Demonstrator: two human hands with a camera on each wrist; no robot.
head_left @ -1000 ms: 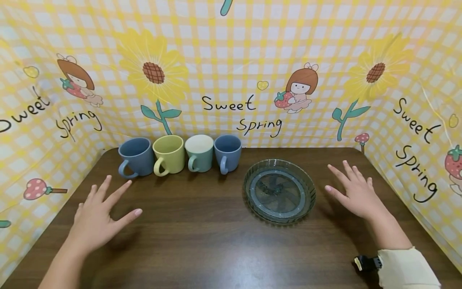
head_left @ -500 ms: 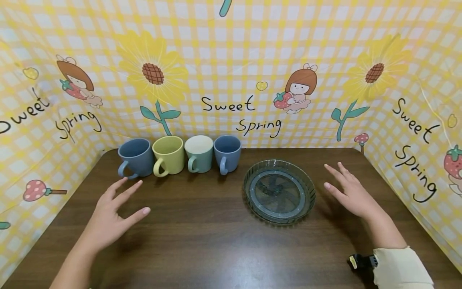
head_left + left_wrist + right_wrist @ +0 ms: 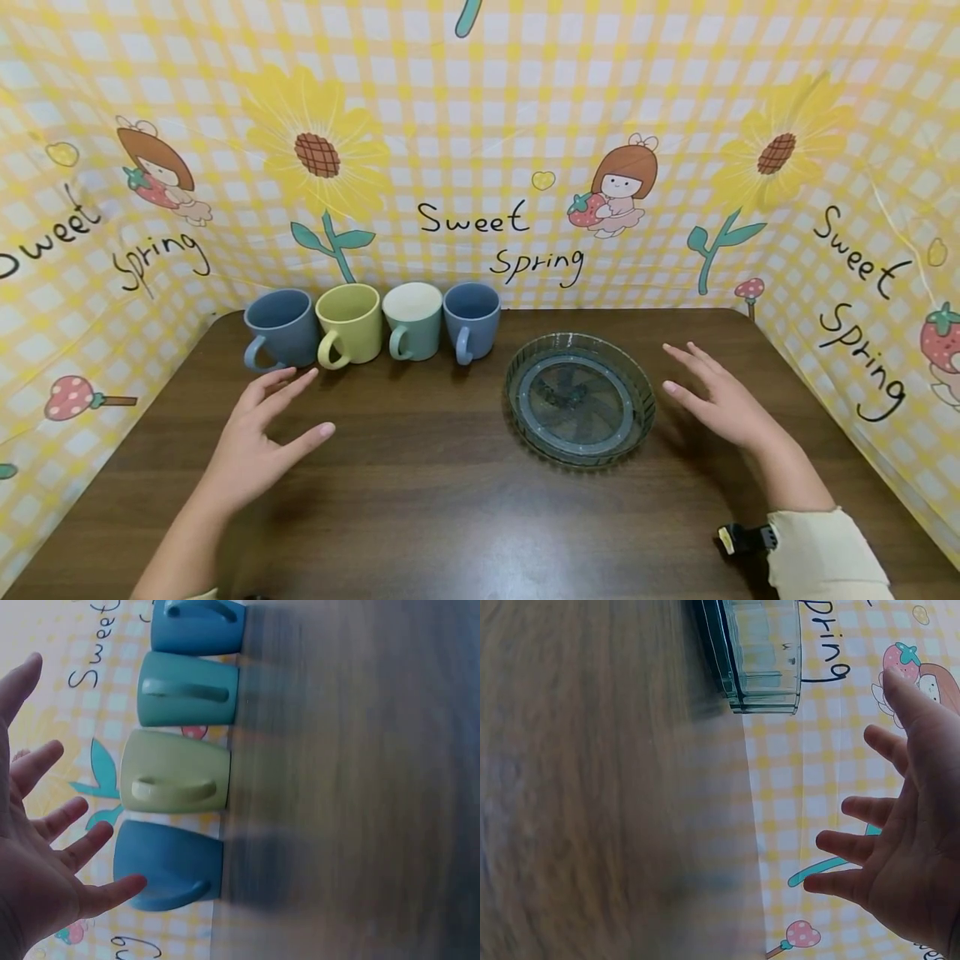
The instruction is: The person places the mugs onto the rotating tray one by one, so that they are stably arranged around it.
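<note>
My left hand (image 3: 251,446) hovers above the table in front of the mugs, fingers spread and holding nothing. Closest to it is a dark blue mug (image 3: 288,325) at the row's left end. Beside that stand a yellow-green mug (image 3: 352,321), a teal mug (image 3: 416,327) with a white inside, and another blue mug (image 3: 480,315). All are upright with their handles toward me. To the right of them lies a round, clear, grey-green glass dish (image 3: 581,454) with a fluted wall. Just right of the dish, my right hand (image 3: 723,408) is raised, fingers extended, apart from it.
The brown wooden table (image 3: 420,500) is enclosed at the back and sides by a yellow checked cloth (image 3: 465,108) with printed flowers and figures. A small black device (image 3: 742,540) sits at the right sleeve's cuff (image 3: 821,550).
My left hand has moved right, toward the front of the two left mugs. The right hand has shifted slightly left, nearer the glass dish. Mugs and dish stay in place.
</note>
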